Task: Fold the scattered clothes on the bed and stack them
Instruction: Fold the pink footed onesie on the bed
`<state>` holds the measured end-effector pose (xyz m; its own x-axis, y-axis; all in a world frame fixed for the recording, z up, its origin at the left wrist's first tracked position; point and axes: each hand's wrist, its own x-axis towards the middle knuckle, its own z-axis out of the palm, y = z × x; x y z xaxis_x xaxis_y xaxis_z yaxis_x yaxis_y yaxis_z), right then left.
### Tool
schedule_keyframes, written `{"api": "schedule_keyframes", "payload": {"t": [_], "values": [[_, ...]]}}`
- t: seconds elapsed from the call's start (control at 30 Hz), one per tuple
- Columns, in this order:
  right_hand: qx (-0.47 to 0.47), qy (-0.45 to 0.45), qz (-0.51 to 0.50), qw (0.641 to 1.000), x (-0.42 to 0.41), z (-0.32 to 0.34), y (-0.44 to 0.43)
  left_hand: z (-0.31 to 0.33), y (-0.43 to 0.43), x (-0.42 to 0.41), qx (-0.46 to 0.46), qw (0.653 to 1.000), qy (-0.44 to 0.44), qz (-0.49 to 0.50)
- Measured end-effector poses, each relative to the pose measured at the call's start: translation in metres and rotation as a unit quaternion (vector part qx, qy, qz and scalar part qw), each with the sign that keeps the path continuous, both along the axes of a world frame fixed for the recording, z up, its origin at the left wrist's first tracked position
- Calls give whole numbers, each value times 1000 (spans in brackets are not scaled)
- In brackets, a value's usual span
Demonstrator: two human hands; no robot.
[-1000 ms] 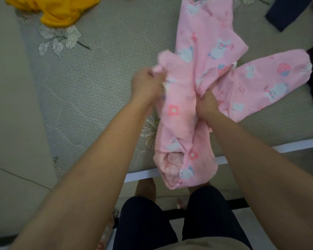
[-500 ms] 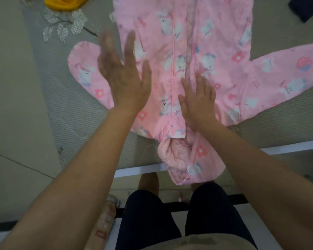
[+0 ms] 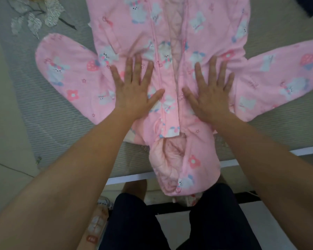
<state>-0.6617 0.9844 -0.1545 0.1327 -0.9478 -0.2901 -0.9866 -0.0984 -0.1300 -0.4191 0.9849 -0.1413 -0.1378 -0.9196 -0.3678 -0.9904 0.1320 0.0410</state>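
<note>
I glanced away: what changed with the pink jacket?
Both hands gripped the bunched pink jacket a second ago. They let go and spread it out on the bed; now the left hand and right hand press flat on its front. Its hood still hangs over the bed's edge.

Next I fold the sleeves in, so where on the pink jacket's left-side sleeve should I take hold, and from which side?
Probably its rounded cuff end, pinched from the outer left over the bare mattress. The sleeve lies flat, splayed away from the pink jacket, its tip free, so lifting there should swing it across the chest. The left hand, flat on the chest, is nearest.
</note>
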Motion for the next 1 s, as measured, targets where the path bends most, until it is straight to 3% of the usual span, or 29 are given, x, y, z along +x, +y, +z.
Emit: {"api": "schedule_keyframes", "payload": {"t": [0.13,0.3,0.47,0.63,0.77,0.9,1.0], "values": [[-38,10,11,999,1,-10,0,-14,3,2,-37,998,-2,-41],[-67,4,120,991,-4,-15,-5,-19,2,4,-50,997,-5,-50],[-74,-2,86,994,-1,-16,-6,-20,1,0,-42,998,-22,-37],[-37,-13,87,995,3,-12,-10,-8,-3,-10,21,999,-46,-3],[16,-96,0,995,5,20,-13,24,24,-30,-16,994,55,91],[-117,-183,34,976,-4,63,28,57,100,-55,-80,920,164,348],[-58,-259,97,959,-14,87,77,68,157,-69,-7,838,201,507]]}}
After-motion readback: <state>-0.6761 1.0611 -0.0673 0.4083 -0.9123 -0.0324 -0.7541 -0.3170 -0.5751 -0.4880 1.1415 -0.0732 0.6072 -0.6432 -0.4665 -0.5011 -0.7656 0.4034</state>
